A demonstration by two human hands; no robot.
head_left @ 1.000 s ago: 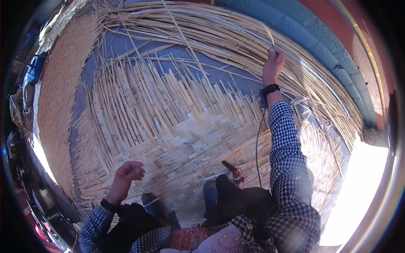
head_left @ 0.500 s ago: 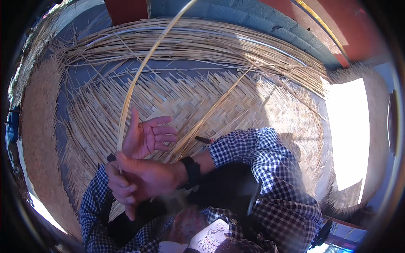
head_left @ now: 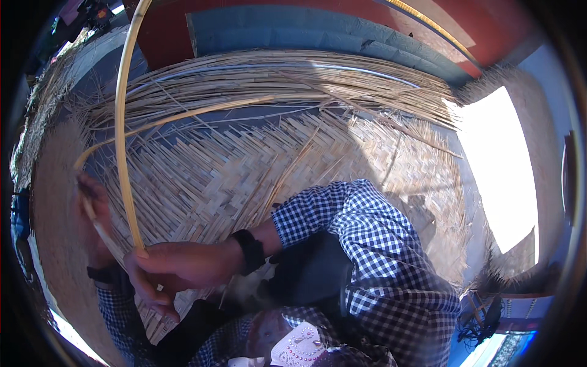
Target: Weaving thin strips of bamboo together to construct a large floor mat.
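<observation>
Blue-and-white checked sleeve [head_left: 373, 226] is the closest bit, bent across the near edge of the woven mat [head_left: 244, 168]. It leads to the right hand [head_left: 183, 266], thumb clamped on the foot of a tall strip [head_left: 120, 122] of yellow cane. Further out, over the mat's left edge, the left hand [head_left: 103, 215] is a bit blurred but looks curled tight round a second strip [head_left: 195, 112]. Can't tell if the two join down by the right hand.

What I'd worry about: if one hand tugs harder than the other, or that second strip gets bent any tighter, it could kink or crack. A slip could also nick a bare palm, if those edges are sharp.

Looks-wise, the tall one is smooth, straw yellow and gently bowed, running up out of view past the mat's far left corner. The second has a sharp bend just above the left fingers, then arches over the mat's far edge. Behind that lies a thick bundle of dry reeds [head_left: 293, 76], then a blue-grey sheet [head_left: 275, 33].
</observation>
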